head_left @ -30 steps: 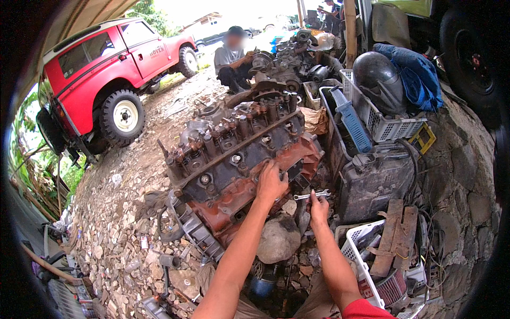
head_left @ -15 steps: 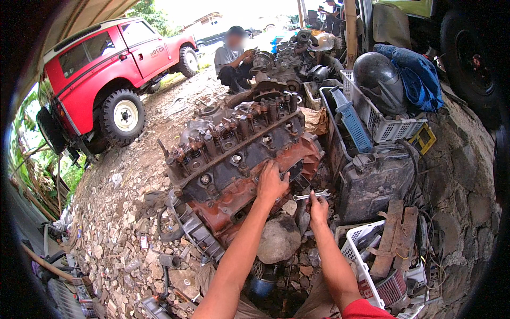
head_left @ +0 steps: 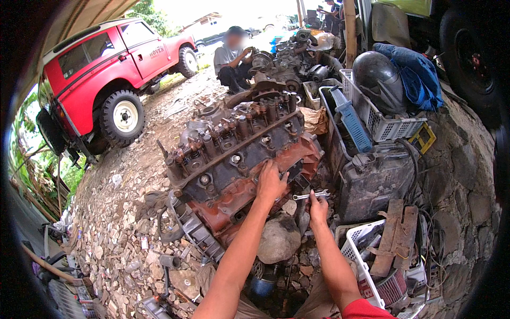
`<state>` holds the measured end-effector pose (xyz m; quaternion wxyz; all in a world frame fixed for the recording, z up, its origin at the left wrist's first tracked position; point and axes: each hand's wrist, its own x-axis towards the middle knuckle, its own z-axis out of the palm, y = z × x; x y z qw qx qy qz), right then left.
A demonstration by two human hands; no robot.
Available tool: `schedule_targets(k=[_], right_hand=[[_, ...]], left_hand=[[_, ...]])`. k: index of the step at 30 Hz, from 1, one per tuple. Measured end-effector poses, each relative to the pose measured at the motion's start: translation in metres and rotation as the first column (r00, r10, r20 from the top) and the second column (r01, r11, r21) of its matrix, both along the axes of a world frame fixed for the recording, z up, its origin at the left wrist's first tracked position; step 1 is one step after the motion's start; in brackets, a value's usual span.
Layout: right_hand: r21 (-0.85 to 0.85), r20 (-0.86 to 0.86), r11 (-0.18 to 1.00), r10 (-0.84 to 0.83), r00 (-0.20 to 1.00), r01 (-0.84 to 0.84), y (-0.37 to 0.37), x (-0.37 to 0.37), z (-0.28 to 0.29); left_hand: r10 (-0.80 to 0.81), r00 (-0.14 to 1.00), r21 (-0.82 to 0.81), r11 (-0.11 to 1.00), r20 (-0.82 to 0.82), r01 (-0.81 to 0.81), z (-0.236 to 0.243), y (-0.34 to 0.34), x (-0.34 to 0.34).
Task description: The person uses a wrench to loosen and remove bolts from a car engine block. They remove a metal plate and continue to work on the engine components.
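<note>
A large rust-red and black engine block [head_left: 234,191] lies on the stony ground before me, its valve gear exposed along the top. My left hand [head_left: 271,183] rests against the block's near side towards its right end, fingers stretched onto the metal and thumb apart. What lies under those fingertips is hidden. Just to the right, my right hand [head_left: 319,208] grips a silver combination wrench [head_left: 303,196] between thumb and fingers. The wrench lies roughly level, its ring end pointing left towards the block, apart from my left hand.
A big stone [head_left: 278,240] sits below the block. To the right are a dark jerrycan-like container [head_left: 372,178], a white crate [head_left: 353,247] of parts and a black helmet [head_left: 374,77]. Beyond, a person [head_left: 232,61] crouches by more engine parts. A red off-road vehicle [head_left: 114,80] stands left.
</note>
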<state>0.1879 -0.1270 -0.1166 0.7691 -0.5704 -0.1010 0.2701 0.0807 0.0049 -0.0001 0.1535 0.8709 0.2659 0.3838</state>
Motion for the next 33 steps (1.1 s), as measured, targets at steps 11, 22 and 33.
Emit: schedule_targets(k=[11,22,33], right_hand=[[-0.089,0.099,0.994,-0.048,0.994,0.057,0.003,-0.003,0.001],[0.065,-0.125,0.998,0.003,0.992,0.005,-0.006,-0.014,0.014],[0.236,-0.227,0.97,-0.008,0.974,0.063,-0.013,0.005,0.016]], left_hand=[[0.021,0.999,0.039,0.999,0.038,-0.023,-0.007,0.003,0.001],[0.009,1.0,0.029,1.0,0.016,-0.009,-0.014,0.0,-0.001],[0.008,0.999,-0.004,1.0,0.031,-0.008,-0.003,-0.002,0.002]])
